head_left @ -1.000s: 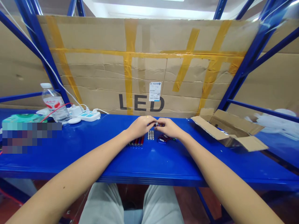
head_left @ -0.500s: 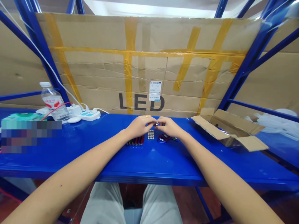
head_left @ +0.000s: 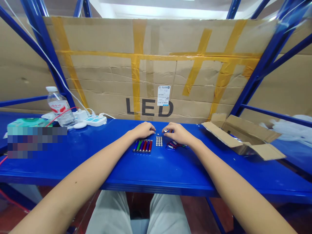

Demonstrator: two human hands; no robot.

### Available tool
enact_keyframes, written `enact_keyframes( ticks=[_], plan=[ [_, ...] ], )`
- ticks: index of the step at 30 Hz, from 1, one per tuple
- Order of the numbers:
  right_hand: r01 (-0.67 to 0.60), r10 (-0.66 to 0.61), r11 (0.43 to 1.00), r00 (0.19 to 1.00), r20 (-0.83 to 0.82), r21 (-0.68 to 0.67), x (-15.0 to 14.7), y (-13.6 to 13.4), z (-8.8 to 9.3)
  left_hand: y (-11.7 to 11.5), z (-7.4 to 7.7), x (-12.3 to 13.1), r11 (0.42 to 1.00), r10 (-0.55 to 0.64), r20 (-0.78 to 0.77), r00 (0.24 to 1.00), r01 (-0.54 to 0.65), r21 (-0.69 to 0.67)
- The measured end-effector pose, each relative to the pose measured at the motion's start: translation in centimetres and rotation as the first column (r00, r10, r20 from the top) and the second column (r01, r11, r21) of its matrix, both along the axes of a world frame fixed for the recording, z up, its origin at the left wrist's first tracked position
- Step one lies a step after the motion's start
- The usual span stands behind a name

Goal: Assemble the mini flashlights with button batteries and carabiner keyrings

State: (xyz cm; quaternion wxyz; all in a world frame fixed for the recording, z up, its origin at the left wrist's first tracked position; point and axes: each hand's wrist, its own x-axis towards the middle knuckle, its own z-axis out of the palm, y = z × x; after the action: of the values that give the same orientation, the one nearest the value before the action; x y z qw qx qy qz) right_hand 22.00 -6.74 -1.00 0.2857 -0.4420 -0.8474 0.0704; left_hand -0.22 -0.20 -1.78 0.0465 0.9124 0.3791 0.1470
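Observation:
My left hand (head_left: pixel 144 130) rests at the table behind a row of coloured metal tubes (head_left: pixel 142 146), its fingertips together at a tiny silver piece (head_left: pixel 154 132). My right hand (head_left: pixel 177 132) pinches a small round silver piece (head_left: pixel 165 130) between thumb and finger, just above the table. Between the hands lies one loose silver disc (head_left: pixel 158 134). In front of it, several button-like silver discs (head_left: pixel 159 141) form a neat block. Red and blue carabiner-like clips (head_left: pixel 172 145) lie in a small heap below my right hand.
An open cardboard box (head_left: pixel 243 133) stands on the blue table (head_left: pixel 156 172) at the right. At the left are a plastic bottle (head_left: pixel 60 109), a white power strip (head_left: pixel 95 120) and a green packet (head_left: pixel 28 122). A large cardboard sheet (head_left: pixel 109 78) stands behind.
My hands have moved apart. My left hand has come down to the table on the left, uncovering more of the tubes; my right hand has kept a round silver piece.

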Motion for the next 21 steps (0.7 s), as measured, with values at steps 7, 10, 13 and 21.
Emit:
enact_keyframes(
  ticks=[7,10,13,21],
  plan=[
    [0.007,-0.007,0.999,1.000,0.004,-0.048,-0.1,-0.1,0.0,0.3,0.0,1.0,1.000,0.014,-0.035,0.999,-0.015,-0.019],
    [0.017,-0.017,0.999,1.000,0.006,-0.051,-0.1,-0.1,0.0,-0.2,0.3,1.4,0.996,0.074,-0.018,0.997,-0.074,-0.055],
    [0.019,-0.018,0.998,1.000,0.011,-0.055,-0.1,-0.1,0.1,-0.8,0.6,1.5,0.994,0.106,-0.027,0.994,-0.106,-0.002],
    [0.039,-0.038,0.998,0.999,0.024,-0.040,0.0,-0.1,-0.1,-3.2,1.2,1.6,0.929,-0.158,0.247,0.956,0.059,0.364]
  ],
)
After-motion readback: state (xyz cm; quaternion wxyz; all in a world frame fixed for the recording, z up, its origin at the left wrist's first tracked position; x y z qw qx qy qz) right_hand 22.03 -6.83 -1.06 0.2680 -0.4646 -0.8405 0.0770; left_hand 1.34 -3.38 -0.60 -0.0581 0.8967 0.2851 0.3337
